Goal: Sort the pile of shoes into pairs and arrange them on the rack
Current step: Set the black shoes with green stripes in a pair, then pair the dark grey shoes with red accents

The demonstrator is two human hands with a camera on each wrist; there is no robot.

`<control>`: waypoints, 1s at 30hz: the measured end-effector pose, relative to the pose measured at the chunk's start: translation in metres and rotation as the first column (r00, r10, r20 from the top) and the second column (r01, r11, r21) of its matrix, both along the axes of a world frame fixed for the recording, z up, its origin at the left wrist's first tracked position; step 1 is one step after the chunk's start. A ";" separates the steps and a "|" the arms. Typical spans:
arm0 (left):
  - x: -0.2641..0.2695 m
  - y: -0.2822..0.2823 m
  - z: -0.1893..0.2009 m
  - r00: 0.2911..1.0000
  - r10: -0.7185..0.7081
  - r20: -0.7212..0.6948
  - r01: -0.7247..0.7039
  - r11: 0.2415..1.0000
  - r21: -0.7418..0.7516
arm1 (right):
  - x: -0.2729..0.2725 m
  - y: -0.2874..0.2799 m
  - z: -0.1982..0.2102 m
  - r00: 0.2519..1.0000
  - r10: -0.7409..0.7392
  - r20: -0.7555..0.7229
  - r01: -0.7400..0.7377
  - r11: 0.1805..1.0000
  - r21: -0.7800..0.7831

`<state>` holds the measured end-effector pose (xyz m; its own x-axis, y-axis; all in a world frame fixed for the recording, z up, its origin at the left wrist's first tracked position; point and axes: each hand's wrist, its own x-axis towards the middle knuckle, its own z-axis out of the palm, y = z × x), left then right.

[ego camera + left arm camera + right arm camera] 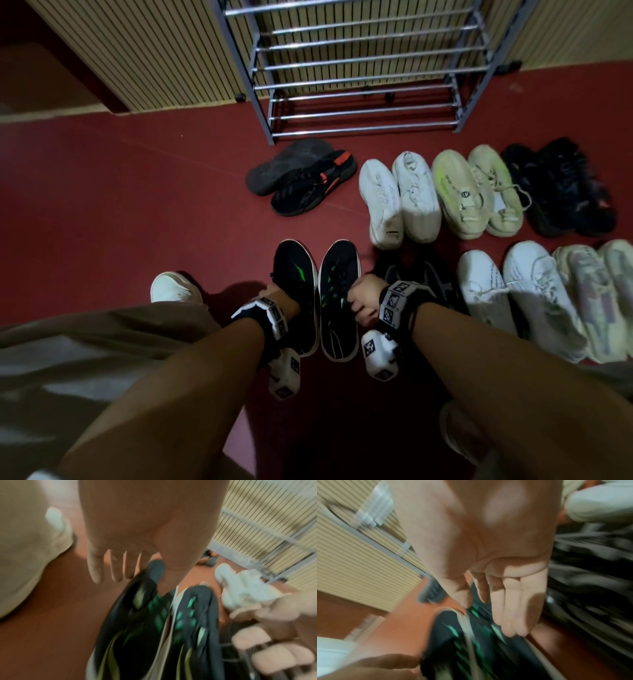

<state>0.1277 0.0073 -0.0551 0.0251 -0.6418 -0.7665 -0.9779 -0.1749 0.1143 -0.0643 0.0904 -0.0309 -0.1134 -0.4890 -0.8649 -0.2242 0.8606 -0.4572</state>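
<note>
Two black shoes with green marks and white soles hang side by side above the red floor. My left hand [274, 298] pinches the left shoe [296, 274] at its collar. In the left wrist view the thumb of that hand [137, 568] reaches into this shoe [137, 622], and the other fingers hang straight. My right hand [359, 303] grips the right shoe [339, 277] the same way. The right wrist view shows thumb and forefinger of the right hand [496, 595] at the collar of that shoe [488, 645]. The empty metal rack [363, 68] stands ahead against the slatted wall.
Pairs lie on the floor before the rack: black-orange [301, 178], white [400, 198], cream-yellow [476, 192], black [561, 188], white [513, 291] and pale [599, 294]. A dark shoe [428, 274] lies under my right wrist. My own white shoe [174, 287] is at left.
</note>
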 end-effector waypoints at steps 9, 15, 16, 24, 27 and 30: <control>-0.022 -0.082 0.057 0.998 0.029 -0.053 -0.037 0.987 -0.156 | -0.032 -0.085 0.040 0.991 -0.091 0.103 0.105 0.984 -0.146; -0.052 -0.154 0.057 0.994 -0.054 -0.094 0.027 0.963 -0.270 | -0.040 -0.148 0.027 0.986 -0.164 0.032 0.167 0.975 -0.146; -0.058 -0.167 0.053 0.992 -0.074 -0.100 0.041 0.953 -0.299 | -0.043 -0.160 0.018 0.985 -0.168 0.041 0.172 0.976 -0.132; -0.069 -0.238 -0.006 0.991 -0.130 -0.014 0.117 0.928 -0.355 | -0.055 -0.225 -0.052 0.939 -0.291 0.183 0.300 0.954 -0.025; -0.069 -0.257 -0.022 0.994 -0.110 -0.017 0.097 0.926 -0.364 | -0.060 -0.231 -0.076 0.917 -0.347 0.197 0.368 0.926 -0.083; -0.068 -0.268 -0.035 0.995 -0.100 -0.027 0.080 0.909 -0.409 | -0.057 -0.231 -0.089 0.860 -0.433 0.270 0.460 0.887 -0.043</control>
